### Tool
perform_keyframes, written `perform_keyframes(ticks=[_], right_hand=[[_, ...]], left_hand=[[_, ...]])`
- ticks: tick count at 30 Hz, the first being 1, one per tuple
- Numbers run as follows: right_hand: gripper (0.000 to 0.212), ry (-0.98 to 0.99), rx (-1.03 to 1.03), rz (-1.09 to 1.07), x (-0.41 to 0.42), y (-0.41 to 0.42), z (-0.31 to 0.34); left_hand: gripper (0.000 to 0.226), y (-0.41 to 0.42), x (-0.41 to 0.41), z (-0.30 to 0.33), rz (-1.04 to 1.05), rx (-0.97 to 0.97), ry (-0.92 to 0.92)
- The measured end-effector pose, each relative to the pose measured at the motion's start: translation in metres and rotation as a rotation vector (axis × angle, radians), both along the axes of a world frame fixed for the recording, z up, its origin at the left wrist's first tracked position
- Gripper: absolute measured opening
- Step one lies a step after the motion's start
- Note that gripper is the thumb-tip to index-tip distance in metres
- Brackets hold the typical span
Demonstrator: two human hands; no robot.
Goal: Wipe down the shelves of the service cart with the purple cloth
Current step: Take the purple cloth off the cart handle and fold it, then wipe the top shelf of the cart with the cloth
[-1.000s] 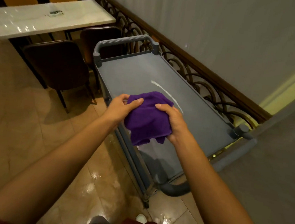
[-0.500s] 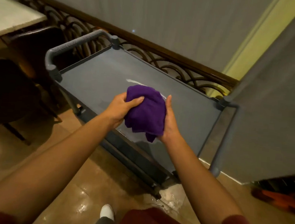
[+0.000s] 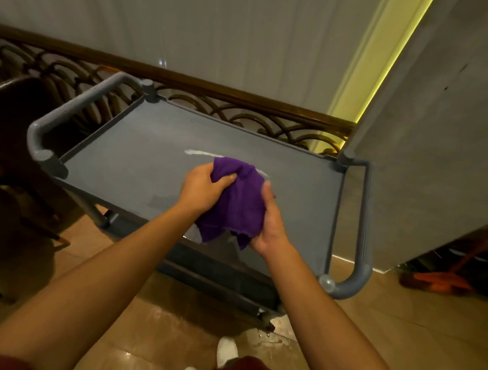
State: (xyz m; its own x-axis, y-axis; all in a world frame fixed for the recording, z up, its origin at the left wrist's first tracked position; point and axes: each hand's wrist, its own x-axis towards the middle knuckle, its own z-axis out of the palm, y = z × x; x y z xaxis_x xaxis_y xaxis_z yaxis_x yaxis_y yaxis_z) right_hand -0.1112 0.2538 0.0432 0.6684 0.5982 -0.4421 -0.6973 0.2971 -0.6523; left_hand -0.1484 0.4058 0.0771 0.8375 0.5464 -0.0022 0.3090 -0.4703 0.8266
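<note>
A bunched purple cloth [image 3: 239, 202] hangs just above the near edge of the grey service cart's top shelf [image 3: 139, 158]. My left hand [image 3: 201, 191] grips its upper left side, thumb on top. My right hand [image 3: 270, 221] cups it from the right and below. A white streak [image 3: 201, 153] lies on the shelf just beyond the cloth. The cart's lower shelves are mostly hidden under the top one.
Grey tube handles close both cart ends, the left one [image 3: 66, 113] and the right one [image 3: 364, 225]. An ornate iron railing [image 3: 237, 116] runs behind the cart. A dark chair [image 3: 7, 140] stands at left. A grey wall panel [image 3: 447, 143] rises at right, with orange items [image 3: 441, 280] on the floor.
My view has swung right, so the cart now lies crosswise in front of me and the dining table is out of sight. Both hands still knead the cloth, which hangs a little lower.
</note>
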Motion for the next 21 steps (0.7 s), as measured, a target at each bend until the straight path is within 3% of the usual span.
perform_keyframes(ticks=[2, 5, 6, 11, 15, 21], right_hand=[[0.076, -0.085, -0.109, 0.023, 0.011, 0.005, 0.001], [0.055, -0.074, -0.2, -0.052, 0.034, 0.01, -0.002], [0.05, -0.058, -0.218, -0.08, 0.041, 0.011, -0.003], [0.046, 0.029, -0.303, -0.197, 0.062, 0.021, -0.005], [0.047, 0.131, -0.283, -0.311, 0.068, 0.044, -0.011], [0.043, 0.046, -0.386, -0.362, 0.062, 0.083, -0.022]], left_hand=[[0.038, 0.009, 0.011, -0.005, -0.028, -0.075, 0.022], [0.034, 0.026, 0.022, -0.015, -0.033, -0.413, 0.041], [0.034, 0.031, 0.025, -0.019, -0.042, -0.435, 0.065], [0.03, 0.062, 0.034, -0.043, -0.081, -0.21, 0.156], [0.032, 0.109, 0.038, -0.053, -0.265, 0.091, 0.281], [0.045, 0.178, 0.043, -0.071, -0.334, 0.325, 0.341]])
